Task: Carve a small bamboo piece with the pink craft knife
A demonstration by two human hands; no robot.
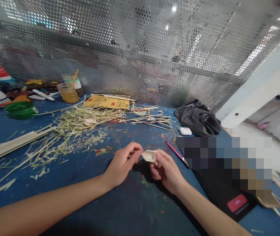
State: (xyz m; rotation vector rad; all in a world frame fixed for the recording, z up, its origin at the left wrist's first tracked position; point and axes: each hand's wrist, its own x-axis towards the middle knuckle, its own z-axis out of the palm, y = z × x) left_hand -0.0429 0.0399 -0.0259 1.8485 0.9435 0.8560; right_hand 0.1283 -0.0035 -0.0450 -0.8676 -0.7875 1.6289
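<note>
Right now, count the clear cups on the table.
2. A cup of amber liquid stands at the back left; a second cup stands just behind it, to the right. Clutter may hide others.

Two hands noted: left hand (121, 164), right hand (166, 170), both bare. Forearms bare from wrists back to frame edge. Slender build.

On the blue-painted worktable (135, 203) lie a heap of pale straw shavings (81, 123), a yellow paper sheet (106, 102), a clear cup of amber liquid (68, 92), a crumpled dark grey cloth (198, 118) and a small white case (185, 131) just beside it.
</note>
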